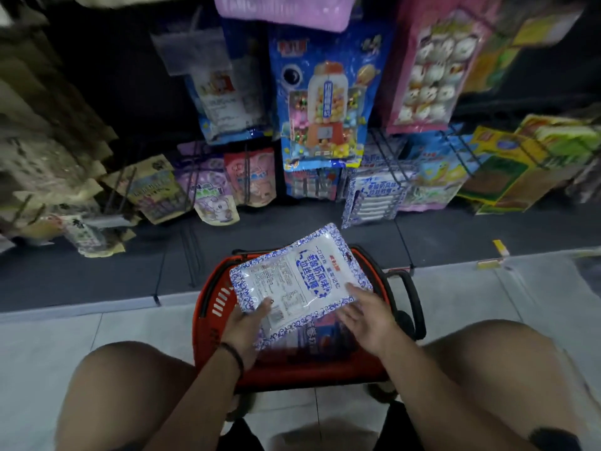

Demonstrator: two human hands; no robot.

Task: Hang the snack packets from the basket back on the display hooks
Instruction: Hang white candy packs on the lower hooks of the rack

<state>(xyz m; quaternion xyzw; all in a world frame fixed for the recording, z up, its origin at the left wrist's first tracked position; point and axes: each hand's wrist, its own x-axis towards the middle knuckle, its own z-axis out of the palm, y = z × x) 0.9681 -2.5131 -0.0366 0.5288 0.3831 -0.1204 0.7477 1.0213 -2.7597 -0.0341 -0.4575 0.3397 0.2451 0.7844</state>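
A white snack packet (pixel 297 281) with a blue patterned border is held flat above the red shopping basket (pixel 209 315) on the floor between my knees. My left hand (pixel 248 323) grips its near-left corner, thumb on top. My right hand (pixel 366 315) holds its near-right edge. More packets (pixel 325 336) lie in the basket beneath, partly hidden. Matching blue-and-white packets (pixel 375 195) hang on a low display hook straight ahead and slightly right.
The dark display rack carries many hanging packets: a large blue one (pixel 320 102) in the centre, a pink one (pixel 432 70) to its right, yellow-green ones (pixel 520 167) far right, purple and beige ones (pixel 201 187) at left. Bare wire hooks (pixel 192 252) stick out low left of the basket.
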